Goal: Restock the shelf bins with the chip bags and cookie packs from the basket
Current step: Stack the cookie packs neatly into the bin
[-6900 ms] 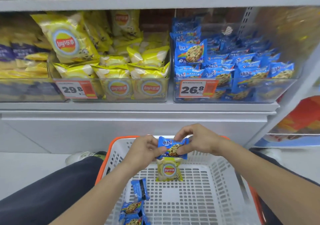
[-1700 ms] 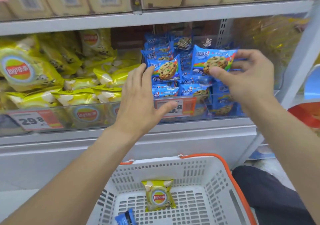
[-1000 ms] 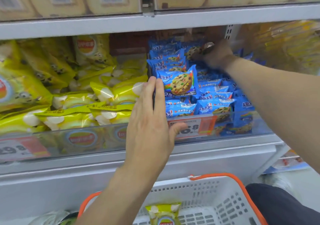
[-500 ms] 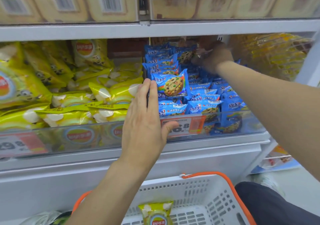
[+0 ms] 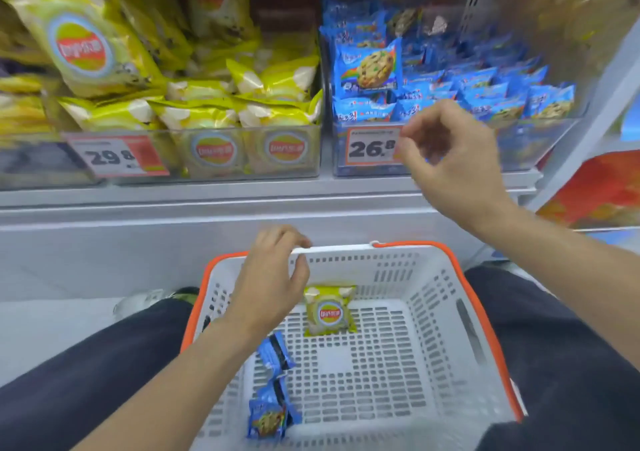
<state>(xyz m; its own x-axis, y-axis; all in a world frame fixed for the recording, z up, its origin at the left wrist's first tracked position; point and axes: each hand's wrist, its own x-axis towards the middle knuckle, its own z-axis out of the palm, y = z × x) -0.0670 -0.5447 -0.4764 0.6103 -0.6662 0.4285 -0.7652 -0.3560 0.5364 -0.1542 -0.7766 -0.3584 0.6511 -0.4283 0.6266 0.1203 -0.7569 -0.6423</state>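
Resting on the basket (image 5: 433, 312) rim, left hand (image 5: 266, 287) (right hand (image 5: 453, 163) empty).

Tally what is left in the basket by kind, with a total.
Yellow chip bag: 1
Blue cookie packs: at least 2 visible, possibly a third overlapped in the lower cluster
Total in the basket: at least 3

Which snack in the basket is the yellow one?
The small yellow chip bag lying flat near the far wall of the white plastic basket; the other packs there, the blue cookie packs, sit nearer the person.
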